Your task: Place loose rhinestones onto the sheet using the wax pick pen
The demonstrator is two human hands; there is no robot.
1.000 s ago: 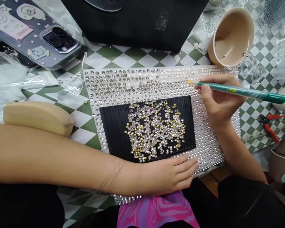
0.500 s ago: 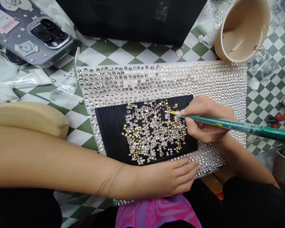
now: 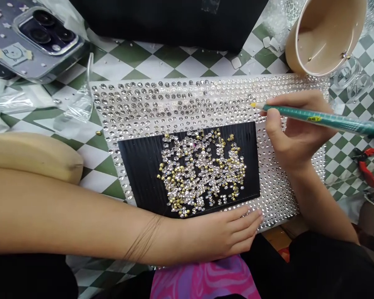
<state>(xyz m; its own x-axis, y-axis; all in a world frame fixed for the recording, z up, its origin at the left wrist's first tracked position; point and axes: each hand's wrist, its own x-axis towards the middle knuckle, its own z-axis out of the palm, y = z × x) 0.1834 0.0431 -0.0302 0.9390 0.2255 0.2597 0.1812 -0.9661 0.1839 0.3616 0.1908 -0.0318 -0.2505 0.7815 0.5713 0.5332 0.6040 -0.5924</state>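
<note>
Pen [image 3: 302,113] is pinched between the thumb and fingers of the right hand [image 3: 294,137], its yellow tip [image 3: 252,105] held at the upper rows of the studded sheet [image 3: 174,99]. On that sheet a black board [image 3: 140,166] is laid, scattered with loose stones [image 3: 202,174]. The left hand [image 3: 233,232] is rested along the board's lower edge, fingers extended and slightly spread.

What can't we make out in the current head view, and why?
All head view:
Green pen in right hand: back end cut off by right edge.
Yellow tip: too small to tell whether it holds a stone.
Studded sheet: near edge partly hidden by left hand and left forearm.
Phone: cut off by left edge.
</note>
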